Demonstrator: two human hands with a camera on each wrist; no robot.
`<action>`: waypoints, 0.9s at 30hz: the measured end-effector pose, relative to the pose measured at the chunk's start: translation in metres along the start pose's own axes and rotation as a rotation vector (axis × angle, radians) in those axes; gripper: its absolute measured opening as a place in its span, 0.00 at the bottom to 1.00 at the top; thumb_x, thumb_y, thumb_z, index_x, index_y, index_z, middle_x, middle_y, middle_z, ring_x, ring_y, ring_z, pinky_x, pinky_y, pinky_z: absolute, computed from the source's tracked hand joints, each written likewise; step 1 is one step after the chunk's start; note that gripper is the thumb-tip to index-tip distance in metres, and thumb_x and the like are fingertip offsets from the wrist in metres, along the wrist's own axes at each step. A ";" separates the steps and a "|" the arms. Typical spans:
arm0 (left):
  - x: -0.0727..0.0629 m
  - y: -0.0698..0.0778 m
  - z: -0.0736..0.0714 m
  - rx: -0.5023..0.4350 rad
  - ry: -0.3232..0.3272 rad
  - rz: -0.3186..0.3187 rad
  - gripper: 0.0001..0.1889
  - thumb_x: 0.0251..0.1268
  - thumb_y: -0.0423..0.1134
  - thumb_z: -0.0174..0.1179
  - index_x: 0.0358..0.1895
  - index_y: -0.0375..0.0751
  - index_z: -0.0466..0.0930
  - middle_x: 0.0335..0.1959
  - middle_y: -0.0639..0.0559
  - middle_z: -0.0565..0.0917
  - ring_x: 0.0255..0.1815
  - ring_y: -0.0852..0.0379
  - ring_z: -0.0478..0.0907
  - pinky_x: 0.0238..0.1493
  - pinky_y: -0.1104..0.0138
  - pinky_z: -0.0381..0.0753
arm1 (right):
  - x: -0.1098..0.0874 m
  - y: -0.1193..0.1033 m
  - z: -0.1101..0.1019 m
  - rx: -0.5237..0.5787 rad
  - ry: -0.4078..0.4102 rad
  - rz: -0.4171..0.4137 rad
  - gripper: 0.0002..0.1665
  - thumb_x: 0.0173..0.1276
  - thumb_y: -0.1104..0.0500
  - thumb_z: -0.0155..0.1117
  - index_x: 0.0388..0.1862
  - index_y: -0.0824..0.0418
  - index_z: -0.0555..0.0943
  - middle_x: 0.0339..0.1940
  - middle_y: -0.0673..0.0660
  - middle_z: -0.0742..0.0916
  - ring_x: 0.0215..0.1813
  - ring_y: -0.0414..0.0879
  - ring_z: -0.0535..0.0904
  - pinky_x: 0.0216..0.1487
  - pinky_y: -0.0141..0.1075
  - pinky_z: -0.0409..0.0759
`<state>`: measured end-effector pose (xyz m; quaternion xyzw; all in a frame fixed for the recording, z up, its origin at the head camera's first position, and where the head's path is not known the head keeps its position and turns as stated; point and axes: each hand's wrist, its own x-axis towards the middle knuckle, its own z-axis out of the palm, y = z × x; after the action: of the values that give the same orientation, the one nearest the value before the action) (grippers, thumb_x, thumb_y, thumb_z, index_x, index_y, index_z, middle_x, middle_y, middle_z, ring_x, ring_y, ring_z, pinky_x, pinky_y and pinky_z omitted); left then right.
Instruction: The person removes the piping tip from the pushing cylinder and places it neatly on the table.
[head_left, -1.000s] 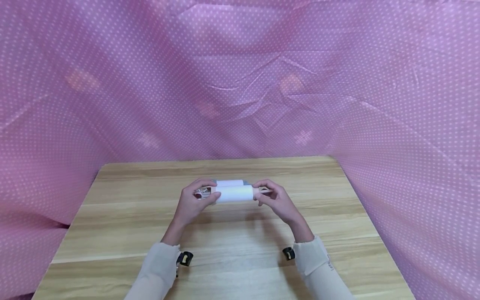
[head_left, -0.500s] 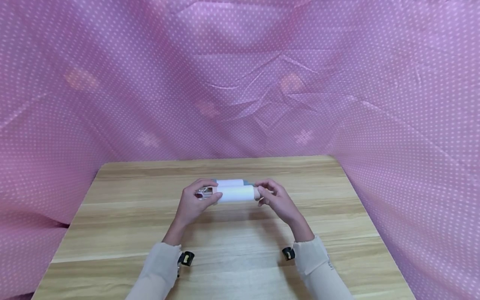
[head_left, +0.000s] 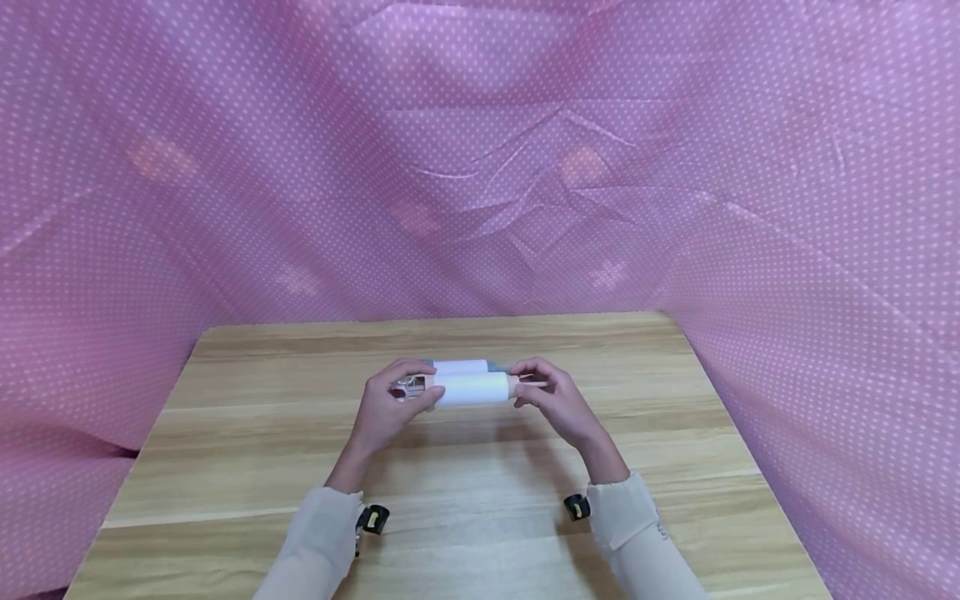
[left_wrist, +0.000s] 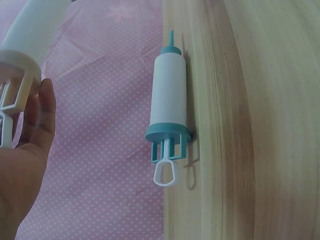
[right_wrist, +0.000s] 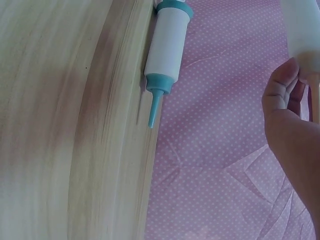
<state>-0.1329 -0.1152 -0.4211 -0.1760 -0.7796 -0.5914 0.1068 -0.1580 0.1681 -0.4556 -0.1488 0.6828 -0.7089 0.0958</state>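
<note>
One white tube with peach ends spans both hands, held sideways off the table, its shadow below. Left hand grips the handle end, thumb and fingers round the collar; right hand pinches the nozzle end. From where I stand, the head view gets the tube's full body; each wrist view crops it at the frame edge. Only the left wrist view gives the collar's bracket and the white pull loop clearly.

Just beyond lies a second tube, white with teal ends, on the table. Head view: mostly blocked by the first. Left wrist view: all of it, teal nozzle to white loop handle. Right wrist view: nozzle and body, loop cut off.

Further out, head view only: pale sleeves, black wrist devices, whole wood-grain table. Pink dotted cloth hangs behind and at both sides.
</note>
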 end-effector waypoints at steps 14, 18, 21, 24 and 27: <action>-0.002 -0.001 0.004 0.005 0.023 0.033 0.15 0.55 0.27 0.73 0.47 0.29 0.84 0.48 0.38 0.85 0.39 0.41 0.81 0.33 0.68 0.82 | 0.001 0.002 -0.001 -0.003 -0.001 0.087 0.22 0.80 0.52 0.56 0.56 0.71 0.76 0.52 0.65 0.81 0.45 0.52 0.80 0.45 0.41 0.85; -0.003 -0.001 0.004 0.009 0.031 0.022 0.15 0.55 0.27 0.73 0.47 0.31 0.85 0.48 0.38 0.85 0.40 0.44 0.81 0.34 0.67 0.82 | 0.000 0.002 -0.001 -0.002 -0.024 0.099 0.22 0.80 0.53 0.56 0.57 0.72 0.76 0.49 0.64 0.81 0.42 0.51 0.81 0.45 0.41 0.85; -0.004 -0.003 0.003 0.009 0.027 0.023 0.15 0.56 0.27 0.73 0.47 0.30 0.85 0.49 0.38 0.85 0.40 0.48 0.81 0.34 0.66 0.82 | -0.001 0.002 -0.001 -0.014 -0.027 0.068 0.19 0.78 0.57 0.59 0.56 0.71 0.77 0.50 0.63 0.82 0.44 0.51 0.82 0.45 0.40 0.86; -0.003 -0.005 0.002 0.012 0.024 0.027 0.15 0.56 0.27 0.73 0.47 0.29 0.84 0.49 0.37 0.85 0.38 0.53 0.81 0.32 0.66 0.82 | -0.001 0.000 -0.002 -0.030 -0.028 0.026 0.17 0.74 0.61 0.63 0.56 0.71 0.77 0.54 0.66 0.82 0.48 0.52 0.83 0.47 0.42 0.86; -0.003 -0.005 0.001 0.012 0.026 0.031 0.16 0.55 0.27 0.73 0.47 0.28 0.84 0.49 0.37 0.85 0.38 0.56 0.80 0.32 0.67 0.82 | 0.000 -0.001 -0.003 -0.030 -0.039 -0.002 0.18 0.72 0.64 0.65 0.56 0.72 0.77 0.56 0.70 0.81 0.51 0.52 0.83 0.48 0.43 0.86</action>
<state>-0.1321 -0.1154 -0.4266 -0.1795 -0.7790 -0.5872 0.1272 -0.1584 0.1710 -0.4545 -0.1645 0.6914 -0.6955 0.1061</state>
